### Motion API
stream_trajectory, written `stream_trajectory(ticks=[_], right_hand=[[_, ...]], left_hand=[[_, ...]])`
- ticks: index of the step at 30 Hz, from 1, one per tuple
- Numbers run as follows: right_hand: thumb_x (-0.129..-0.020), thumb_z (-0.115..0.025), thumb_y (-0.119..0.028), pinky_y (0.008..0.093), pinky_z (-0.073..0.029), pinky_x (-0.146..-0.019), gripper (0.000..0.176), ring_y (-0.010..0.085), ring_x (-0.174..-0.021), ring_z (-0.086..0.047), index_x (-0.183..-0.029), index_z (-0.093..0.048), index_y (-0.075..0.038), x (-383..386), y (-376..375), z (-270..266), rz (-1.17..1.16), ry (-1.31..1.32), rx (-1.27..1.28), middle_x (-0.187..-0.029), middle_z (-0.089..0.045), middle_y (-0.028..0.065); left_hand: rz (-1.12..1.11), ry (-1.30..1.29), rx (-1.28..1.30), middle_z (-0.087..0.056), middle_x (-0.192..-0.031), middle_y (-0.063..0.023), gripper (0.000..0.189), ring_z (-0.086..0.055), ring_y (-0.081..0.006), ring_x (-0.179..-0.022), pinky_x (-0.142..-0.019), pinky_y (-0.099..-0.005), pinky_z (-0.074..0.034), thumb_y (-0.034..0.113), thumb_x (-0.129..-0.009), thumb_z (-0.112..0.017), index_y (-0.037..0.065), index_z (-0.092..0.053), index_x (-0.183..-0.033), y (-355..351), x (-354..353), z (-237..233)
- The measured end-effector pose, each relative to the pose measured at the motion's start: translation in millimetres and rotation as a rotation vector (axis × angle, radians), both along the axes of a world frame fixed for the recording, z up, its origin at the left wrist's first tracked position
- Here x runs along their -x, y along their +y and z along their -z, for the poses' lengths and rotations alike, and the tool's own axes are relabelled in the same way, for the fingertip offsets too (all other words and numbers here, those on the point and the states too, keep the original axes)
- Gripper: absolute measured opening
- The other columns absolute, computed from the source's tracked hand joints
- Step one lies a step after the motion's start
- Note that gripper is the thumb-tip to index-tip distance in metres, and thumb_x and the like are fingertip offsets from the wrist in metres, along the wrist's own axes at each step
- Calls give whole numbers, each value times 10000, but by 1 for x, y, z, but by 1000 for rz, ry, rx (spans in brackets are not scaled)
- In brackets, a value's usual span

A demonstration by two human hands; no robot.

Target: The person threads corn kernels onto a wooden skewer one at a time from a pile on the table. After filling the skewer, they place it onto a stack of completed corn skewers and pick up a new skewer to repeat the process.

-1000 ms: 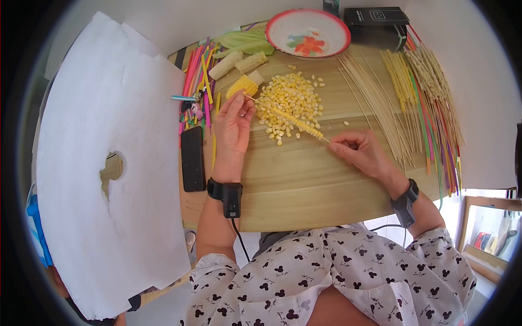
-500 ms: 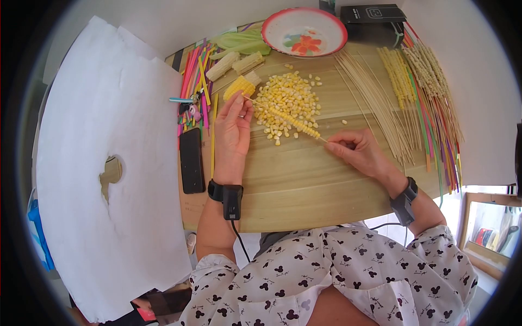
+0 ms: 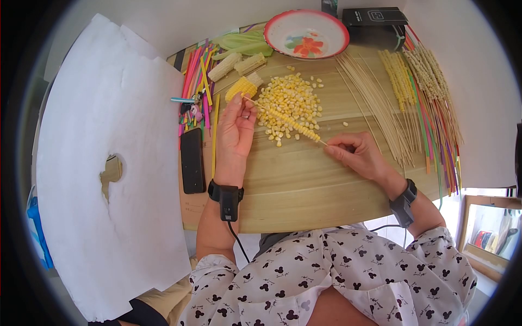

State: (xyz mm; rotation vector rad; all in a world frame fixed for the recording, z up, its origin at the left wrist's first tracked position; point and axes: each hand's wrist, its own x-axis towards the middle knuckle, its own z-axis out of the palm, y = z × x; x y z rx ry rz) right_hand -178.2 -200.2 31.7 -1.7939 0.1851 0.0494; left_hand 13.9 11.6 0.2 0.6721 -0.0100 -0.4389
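A thin skewer threaded with yellow corn kernels (image 3: 291, 123) slants between my hands above the table. Pinched in my left hand (image 3: 237, 127) is its upper left end, while my right hand (image 3: 356, 155) grips the lower right end between thumb and fingers. Loose corn kernels (image 3: 293, 98) lie in a pile behind and under the skewer. Just past my left fingertips rests a partly stripped corn cob (image 3: 242, 88). Two bare cobs (image 3: 224, 67) lie farther back beside green husks (image 3: 242, 42).
A red-rimmed enamel bowl (image 3: 307, 51) stands at the back beside a black box (image 3: 375, 27). Bare skewers (image 3: 375, 103) and kernel-covered sticks (image 3: 399, 79) lie to the right. Colourful strips (image 3: 196, 73) and a phone (image 3: 192, 160) are on the left, near a white board (image 3: 114, 228).
Both hands and the skewer keep nearly the same pose. The whole view has shifted very slightly.
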Motion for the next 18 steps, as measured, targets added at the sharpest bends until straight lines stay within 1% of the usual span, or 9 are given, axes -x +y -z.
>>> stream_trajectory(ticks=[9,11,18], right_hand=[[-876,-643,-149,204,-312,-477,164,13,-569,-365,-909,-654,11,0,-1,5,11,-33,21,-627,-472,-69],[-875,-643,-149,205,-312,-477,164,14,-569,-365,-908,-654,12,0,-1,4,11,-28,17,-625,-472,-68],[-875,-643,-149,207,-314,-477,164,15,-568,-363,-909,-655,10,0,-1,3,10,-17,20,-618,-470,-65]], left_hand=[[55,13,32,-609,-971,-98,202,-568,-129,-798,-747,-271,-493,84,-852,-648,-12,-593,-1022,1,-2,3],[71,71,70,-597,-996,-95,205,-562,-140,-819,-756,-289,-483,62,-872,-609,-20,-562,-1055,1,-2,5],[114,95,110,-598,-997,-96,199,-562,-137,-820,-756,-287,-485,75,-876,-610,-15,-564,-1047,-1,0,4]])
